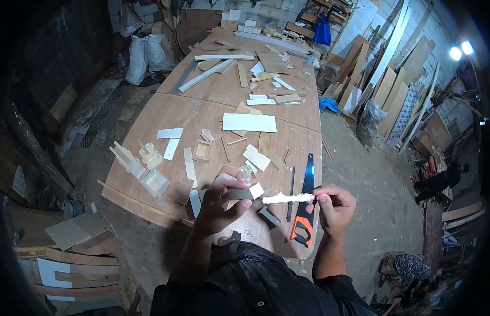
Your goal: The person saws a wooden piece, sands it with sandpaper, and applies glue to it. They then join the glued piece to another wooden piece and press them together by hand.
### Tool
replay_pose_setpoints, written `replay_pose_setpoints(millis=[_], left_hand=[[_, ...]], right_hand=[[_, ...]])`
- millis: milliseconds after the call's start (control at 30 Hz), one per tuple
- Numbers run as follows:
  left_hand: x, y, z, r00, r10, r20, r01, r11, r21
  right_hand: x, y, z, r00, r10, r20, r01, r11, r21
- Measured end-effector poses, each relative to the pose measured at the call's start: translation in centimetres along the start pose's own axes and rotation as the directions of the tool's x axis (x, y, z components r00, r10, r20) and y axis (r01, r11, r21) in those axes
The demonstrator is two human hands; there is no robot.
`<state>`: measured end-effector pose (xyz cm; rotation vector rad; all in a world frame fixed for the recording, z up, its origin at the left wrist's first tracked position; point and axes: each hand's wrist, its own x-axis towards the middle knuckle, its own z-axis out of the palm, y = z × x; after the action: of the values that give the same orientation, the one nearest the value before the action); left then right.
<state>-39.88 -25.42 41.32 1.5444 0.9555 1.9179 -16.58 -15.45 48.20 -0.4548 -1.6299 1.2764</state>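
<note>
My left hand grips a small flat grey-brown piece of wood or sandpaper, held just above the near end of the wooden table. My right hand pinches the right end of a thin white rough-looking stick, which stretches left to touch the piece in my left hand. A handsaw with a black blade and orange-black handle lies on the table under my right hand. A small dark block lies below the stick.
Many wood offcuts and white panels are strewn over the long table. Small white wooden assemblies stand at its near left. Boards lean against the right wall; white sacks sit at the far left. Planks pile at the lower left.
</note>
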Motion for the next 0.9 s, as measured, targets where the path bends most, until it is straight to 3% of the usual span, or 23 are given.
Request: replay_pose_setpoints(millis=[200,300,533,633,800,900], left_hand=[[-0.1,0.1,0.1,1.000,0.011,-0.026,-0.012,1.000,-0.024],[-0.1,0.1,0.0,0.999,0.012,-0.038,-0.014,0.999,-0.037],[0.1,-0.2,0.0,0.996,0.057,-0.070,-0.058,0.998,-0.020],[0.4,-0.1,0.0,0.996,0.063,-0.064,-0.063,0.998,-0.010],[0.2,-0.2,-0.3,0.999,0.023,-0.034,-0.026,0.996,-0.083],[0.2,-0.7,-0.2,1.000,0.012,-0.023,-0.016,0.989,-0.147]], right_hand=[[0.1,0.8,1.0,0.999,0.042,0.010,-0.041,0.994,-0.096],[0.2,1.2,1.2,0.997,0.035,-0.062,-0.040,0.995,-0.092],[-0.1,2.1,1.3,0.999,-0.042,-0.006,0.042,0.999,0.006],[0.1,2.3,1.3,0.998,-0.031,-0.060,0.030,0.999,-0.012],[0.6,2.7,1.0,0.990,-0.117,0.082,0.125,0.986,-0.113],[0.8,2.8,1.5,0.993,-0.115,0.038,0.119,0.985,-0.122]])
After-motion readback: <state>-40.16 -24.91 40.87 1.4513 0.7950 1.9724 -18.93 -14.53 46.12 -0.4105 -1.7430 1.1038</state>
